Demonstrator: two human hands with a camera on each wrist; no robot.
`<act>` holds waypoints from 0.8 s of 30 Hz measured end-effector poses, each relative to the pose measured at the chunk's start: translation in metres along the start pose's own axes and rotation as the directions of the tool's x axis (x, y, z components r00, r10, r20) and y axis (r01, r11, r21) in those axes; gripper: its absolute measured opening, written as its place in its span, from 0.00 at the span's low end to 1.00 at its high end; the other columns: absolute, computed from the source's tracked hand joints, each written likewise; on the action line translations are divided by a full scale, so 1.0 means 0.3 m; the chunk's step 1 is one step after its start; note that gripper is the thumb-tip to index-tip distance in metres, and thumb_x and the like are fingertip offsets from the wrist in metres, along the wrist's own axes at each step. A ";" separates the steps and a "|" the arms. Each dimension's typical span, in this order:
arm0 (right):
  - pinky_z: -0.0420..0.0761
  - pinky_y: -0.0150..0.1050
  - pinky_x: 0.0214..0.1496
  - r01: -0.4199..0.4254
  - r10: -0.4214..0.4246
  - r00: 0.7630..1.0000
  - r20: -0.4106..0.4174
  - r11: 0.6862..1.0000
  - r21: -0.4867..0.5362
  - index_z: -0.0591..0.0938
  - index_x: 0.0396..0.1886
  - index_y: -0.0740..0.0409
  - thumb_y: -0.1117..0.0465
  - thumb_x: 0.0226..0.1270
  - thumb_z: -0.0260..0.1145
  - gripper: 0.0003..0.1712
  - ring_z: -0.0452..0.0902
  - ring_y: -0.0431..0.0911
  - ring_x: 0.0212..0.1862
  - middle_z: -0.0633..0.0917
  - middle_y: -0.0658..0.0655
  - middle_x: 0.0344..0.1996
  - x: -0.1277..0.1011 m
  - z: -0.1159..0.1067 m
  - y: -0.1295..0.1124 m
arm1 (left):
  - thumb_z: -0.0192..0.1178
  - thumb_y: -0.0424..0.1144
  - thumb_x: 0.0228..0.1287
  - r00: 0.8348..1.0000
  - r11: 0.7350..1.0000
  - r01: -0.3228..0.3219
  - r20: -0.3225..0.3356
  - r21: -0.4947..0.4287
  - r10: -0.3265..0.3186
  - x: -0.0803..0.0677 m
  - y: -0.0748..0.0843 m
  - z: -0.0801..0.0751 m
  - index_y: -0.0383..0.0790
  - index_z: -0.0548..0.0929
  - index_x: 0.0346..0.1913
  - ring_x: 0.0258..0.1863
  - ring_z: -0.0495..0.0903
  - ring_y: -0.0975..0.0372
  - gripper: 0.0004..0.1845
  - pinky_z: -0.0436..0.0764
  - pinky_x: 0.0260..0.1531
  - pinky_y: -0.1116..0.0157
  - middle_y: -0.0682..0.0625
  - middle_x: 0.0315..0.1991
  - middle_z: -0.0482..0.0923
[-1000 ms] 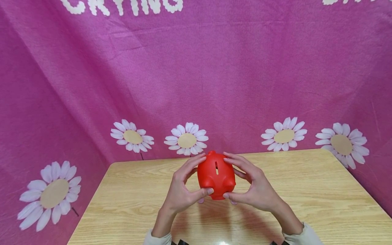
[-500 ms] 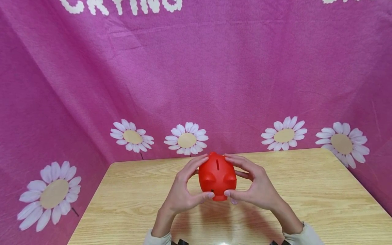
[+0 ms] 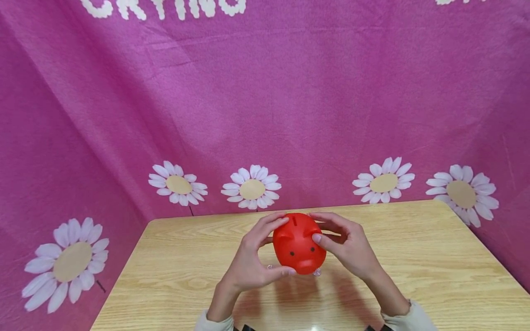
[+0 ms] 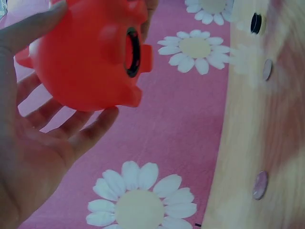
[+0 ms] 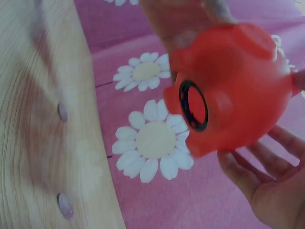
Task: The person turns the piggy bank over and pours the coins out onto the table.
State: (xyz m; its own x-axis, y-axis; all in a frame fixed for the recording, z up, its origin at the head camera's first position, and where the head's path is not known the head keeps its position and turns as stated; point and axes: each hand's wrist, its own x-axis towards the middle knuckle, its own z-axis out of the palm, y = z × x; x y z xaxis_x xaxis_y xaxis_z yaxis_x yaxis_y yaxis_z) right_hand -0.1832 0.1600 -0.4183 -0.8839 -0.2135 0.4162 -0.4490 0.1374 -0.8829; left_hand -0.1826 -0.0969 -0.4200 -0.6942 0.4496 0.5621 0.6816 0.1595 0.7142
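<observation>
A red piggy bank point(image 3: 296, 243) is held up over the table between both hands, its eyes and snout facing the head camera and the coin slot on top. My left hand point(image 3: 252, 257) grips its left side, thumb beside the snout. The right hand point(image 3: 352, 246) holds the opposite side with its thumb near the ear. In the right wrist view the belly of the piggy bank point(image 5: 238, 86) shows a round, black-rimmed opening. Below it on the table lie two coins, one coin point(image 4: 260, 185) nearer the left wrist camera and another coin point(image 4: 268, 70) farther off.
A small black round piece point(image 4: 256, 23) lies on the wooden table point(image 3: 186, 271) beyond the coins. A pink cloth point(image 3: 290, 101) printed with white daisies hangs behind the table and along its sides.
The piggy bank has tipped so its face turns up toward the head camera and the slot moves back. It has shifted slightly right. The right thumb has moved from the snout to the ear.
</observation>
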 end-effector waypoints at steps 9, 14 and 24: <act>0.90 0.38 0.58 0.093 -0.088 0.989 0.119 0.995 -0.039 0.80 0.72 0.54 0.68 0.69 0.73 0.32 0.84 0.37 0.62 0.85 0.60 0.64 0.002 -0.015 0.004 | 0.79 0.39 0.57 0.992 0.992 0.093 -0.074 -0.090 -0.100 -0.001 -0.005 0.000 0.52 0.75 0.77 0.66 0.81 0.54 0.43 0.93 0.49 0.59 0.49 0.71 0.79; 0.89 0.40 0.62 0.122 -0.115 0.975 0.191 0.992 -0.025 0.76 0.77 0.48 0.68 0.66 0.76 0.40 0.79 0.36 0.67 0.81 0.53 0.69 0.003 -0.017 0.004 | 0.72 0.43 0.64 0.981 0.973 0.159 -0.087 -0.169 -0.176 -0.005 -0.007 -0.006 0.49 0.78 0.73 0.59 0.86 0.54 0.33 0.93 0.45 0.60 0.45 0.63 0.84; 0.91 0.40 0.57 0.041 -0.041 0.997 0.072 0.999 0.000 0.77 0.73 0.56 0.68 0.65 0.78 0.37 0.86 0.45 0.65 0.82 0.62 0.68 -0.002 0.005 -0.005 | 0.72 0.36 0.68 0.962 0.970 0.153 -0.197 -0.190 -0.190 0.006 0.001 -0.007 0.45 0.80 0.71 0.64 0.83 0.43 0.29 0.93 0.43 0.59 0.43 0.66 0.82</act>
State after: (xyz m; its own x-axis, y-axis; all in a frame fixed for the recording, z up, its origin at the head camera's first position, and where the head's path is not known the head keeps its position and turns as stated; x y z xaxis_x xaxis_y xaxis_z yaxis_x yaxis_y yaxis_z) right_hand -0.1817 0.1586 -0.4176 -0.8531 -0.2877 0.4352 -0.4848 0.1290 -0.8650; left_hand -0.1840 -0.0979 -0.4179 -0.8428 0.2290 0.4872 0.5111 0.0564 0.8577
